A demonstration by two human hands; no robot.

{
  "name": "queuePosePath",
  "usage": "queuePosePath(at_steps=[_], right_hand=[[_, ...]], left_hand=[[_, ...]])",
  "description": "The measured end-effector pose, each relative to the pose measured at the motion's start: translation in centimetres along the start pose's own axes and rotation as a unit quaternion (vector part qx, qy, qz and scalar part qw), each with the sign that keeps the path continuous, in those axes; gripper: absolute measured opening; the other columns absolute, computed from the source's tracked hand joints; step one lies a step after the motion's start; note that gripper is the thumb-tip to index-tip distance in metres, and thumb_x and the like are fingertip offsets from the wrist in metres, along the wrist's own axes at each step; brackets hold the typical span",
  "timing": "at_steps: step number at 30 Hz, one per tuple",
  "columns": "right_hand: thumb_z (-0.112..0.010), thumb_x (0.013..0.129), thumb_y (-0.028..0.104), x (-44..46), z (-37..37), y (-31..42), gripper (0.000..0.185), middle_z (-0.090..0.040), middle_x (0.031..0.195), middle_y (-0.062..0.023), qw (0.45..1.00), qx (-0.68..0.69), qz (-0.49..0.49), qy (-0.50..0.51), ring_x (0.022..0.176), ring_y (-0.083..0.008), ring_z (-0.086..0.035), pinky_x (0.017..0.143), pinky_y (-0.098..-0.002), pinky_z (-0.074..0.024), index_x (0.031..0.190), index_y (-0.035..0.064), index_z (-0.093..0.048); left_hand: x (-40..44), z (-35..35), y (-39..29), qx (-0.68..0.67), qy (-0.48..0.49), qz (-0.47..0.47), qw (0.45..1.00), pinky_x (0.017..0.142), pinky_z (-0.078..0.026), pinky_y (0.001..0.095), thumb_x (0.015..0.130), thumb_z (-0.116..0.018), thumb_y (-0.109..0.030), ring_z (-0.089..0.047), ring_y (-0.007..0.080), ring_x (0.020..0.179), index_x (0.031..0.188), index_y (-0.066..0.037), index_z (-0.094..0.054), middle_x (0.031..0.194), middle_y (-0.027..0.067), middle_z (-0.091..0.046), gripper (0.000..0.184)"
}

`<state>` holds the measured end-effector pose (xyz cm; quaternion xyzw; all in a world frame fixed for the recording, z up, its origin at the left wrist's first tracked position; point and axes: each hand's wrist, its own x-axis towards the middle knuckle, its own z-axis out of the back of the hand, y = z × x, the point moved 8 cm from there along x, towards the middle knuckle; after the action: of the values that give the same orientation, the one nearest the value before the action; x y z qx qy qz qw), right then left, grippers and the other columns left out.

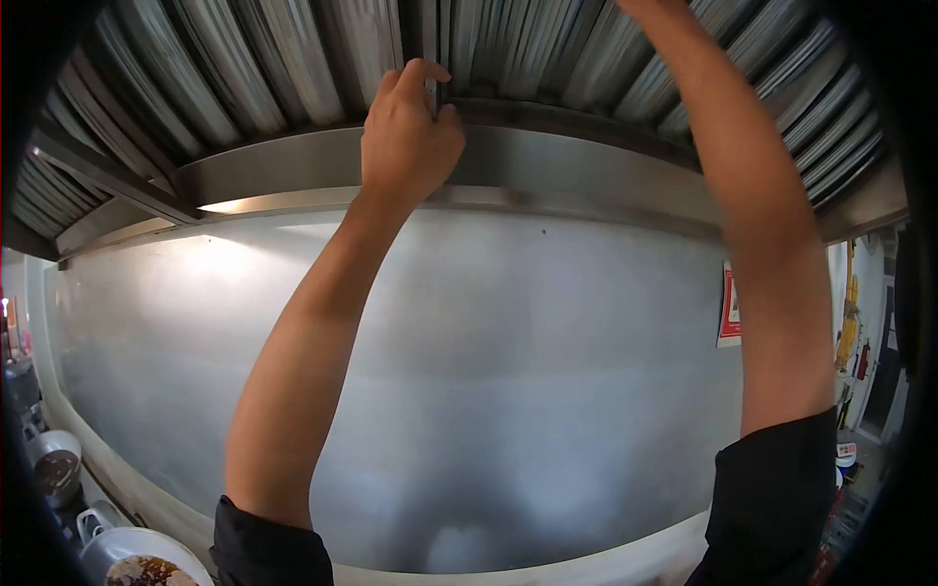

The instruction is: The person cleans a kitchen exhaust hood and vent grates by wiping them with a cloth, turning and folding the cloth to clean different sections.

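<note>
My left hand [410, 132] is raised to the front edge of the metal range hood. Its fingers curl around the side edge of a ribbed hood filter [528, 49], at the seam between two filters. My right arm reaches up past the filters on the right. Only the base of my right hand [645, 6] shows at the top edge of the view; its fingers are out of the frame, so what they touch is hidden. Below the filters runs the steel hood rim [576, 151].
A steel back wall [528, 342] stands behind the arms. At lower left are a white pot [107, 542] with dark, foamy contents and another pot [49, 444]. A red-and-white sign [729, 308] hangs at right, near shelves and a door [879, 352].
</note>
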<state>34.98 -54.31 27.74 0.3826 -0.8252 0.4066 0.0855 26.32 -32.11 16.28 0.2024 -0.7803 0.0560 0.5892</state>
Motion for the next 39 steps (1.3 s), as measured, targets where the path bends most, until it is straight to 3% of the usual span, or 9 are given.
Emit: queuePosePath(at_steps=[2, 3, 7, 13, 18, 22, 23, 34, 39], right_hand=[[-0.063, 0.088, 0.003, -2.4, -0.5, 0.4, 0.017, -0.058, 0.108, -0.0127, 0.990, 0.105, -0.086, 0.047, 0.099, -0.0314, -0.057, 0.090, -0.0431, -0.0486, 0.105, 0.0004, -0.066], [-0.065, 0.086, 0.001, -3.6, 1.0, 2.1, 0.016, -0.058, 0.104, -0.0120, 0.998, 0.006, 0.038, -0.048, 0.094, -0.0308, -0.058, 0.084, -0.0409, -0.0490, 0.102, 0.0010, -0.066], [-0.066, 0.084, -0.003, -6.6, 3.5, 2.0, 0.015, -0.055, 0.094, -0.0133, 0.992, 0.083, 0.010, -0.092, 0.084, -0.0312, -0.057, 0.077, -0.0391, -0.0478, 0.099, 0.0002, -0.064], [-0.066, 0.085, -0.003, -9.8, 6.9, -1.5, 0.014, -0.054, 0.091, -0.0141, 0.993, 0.063, -0.050, -0.091, 0.084, -0.0305, -0.057, 0.077, -0.0367, -0.0463, 0.098, -0.0015, -0.064], [-0.065, 0.086, -0.001, -13.6, 8.2, -5.1, 0.011, -0.054, 0.089, -0.0156, 0.992, 0.050, -0.108, -0.049, 0.085, -0.0327, -0.058, 0.080, -0.0378, -0.0460, 0.097, -0.0025, -0.064], [-0.064, 0.085, 0.000, -16.4, 8.1, -6.6, 0.012, -0.057, 0.092, -0.0172, 0.978, 0.078, -0.194, 0.023, 0.086, -0.0344, -0.060, 0.081, -0.0384, -0.0483, 0.097, -0.0028, -0.064], [-0.065, 0.089, 0.011, -17.7, 7.0, -7.3, 0.020, -0.063, 0.102, -0.0109, 0.987, 0.043, -0.147, 0.053, 0.103, -0.0316, -0.061, 0.093, -0.0379, -0.0482, 0.108, 0.0094, -0.070], [-0.061, 0.091, 0.018, -26.0, -4.3, -9.0, 0.042, -0.062, 0.130, -0.0187, 0.880, 0.094, -0.295, 0.359, 0.119, -0.0379, -0.059, 0.101, -0.0487, -0.0493, 0.132, 0.0072, -0.060], [-0.064, 0.089, 0.021, -28.2, -7.6, -9.1, 0.043, -0.064, 0.126, -0.0194, 0.840, 0.020, -0.319, 0.438, 0.117, -0.0360, -0.062, 0.099, -0.0468, -0.0508, 0.130, 0.0089, -0.062]], left_hand=[[-0.1, -0.5, -0.6, 0.007, 0.014, -0.004, 1.000, 0.077, -0.053, 0.0374, 0.084, -0.067, -0.008, -0.065, 0.0238, 0.077, 0.116, -0.010, -0.061, 0.093, 0.0128, -0.063, 0.032], [0.0, -0.8, -0.6, 0.007, 0.039, 0.008, 0.999, 0.078, -0.053, 0.0385, 0.085, -0.066, -0.009, -0.066, 0.0257, 0.080, 0.118, -0.011, -0.061, 0.092, 0.0139, -0.065, 0.033], [-0.5, -4.5, -1.2, 0.035, 0.195, 0.063, 0.978, 0.086, -0.053, 0.0441, 0.088, -0.064, -0.016, -0.068, 0.0338, 0.095, 0.125, -0.011, -0.059, 0.093, 0.0172, -0.071, 0.038], [1.7, -10.0, 0.8, 0.100, 0.216, 0.093, 0.967, 0.098, -0.050, 0.0453, 0.089, -0.062, -0.027, -0.063, 0.0391, 0.113, 0.137, -0.008, -0.054, 0.118, 0.0228, -0.068, 0.052], [3.4, -13.7, 2.9, 0.144, 0.236, 0.140, 0.951, 0.098, -0.052, 0.0448, 0.085, -0.055, -0.018, -0.063, 0.0374, 0.117, 0.130, -0.005, -0.059, 0.125, 0.0198, -0.065, 0.047], [3.9, -14.6, 2.2, 0.202, 0.264, 0.104, 0.937, 0.096, -0.053, 0.0426, 0.084, -0.057, -0.016, -0.065, 0.0341, 0.113, 0.119, -0.005, -0.068, 0.119, 0.0164, -0.069, 0.038], [3.7, -13.9, 1.5, 0.212, 0.238, 0.091, 0.943, 0.095, -0.054, 0.0424, 0.084, -0.057, -0.016, -0.066, 0.0335, 0.113, 0.119, -0.005, -0.068, 0.118, 0.0160, -0.070, 0.038], [4.5, -14.6, 1.2, 0.270, 0.280, 0.087, 0.917, 0.091, -0.056, 0.0419, 0.085, -0.058, -0.017, -0.068, 0.0327, 0.109, 0.116, -0.010, -0.070, 0.116, 0.0139, -0.071, 0.035], [4.7, -14.8, 1.7, 0.272, 0.281, 0.066, 0.918, 0.091, -0.056, 0.0435, 0.084, -0.059, -0.016, -0.067, 0.0334, 0.109, 0.117, -0.011, -0.070, 0.117, 0.0135, -0.071, 0.036]])
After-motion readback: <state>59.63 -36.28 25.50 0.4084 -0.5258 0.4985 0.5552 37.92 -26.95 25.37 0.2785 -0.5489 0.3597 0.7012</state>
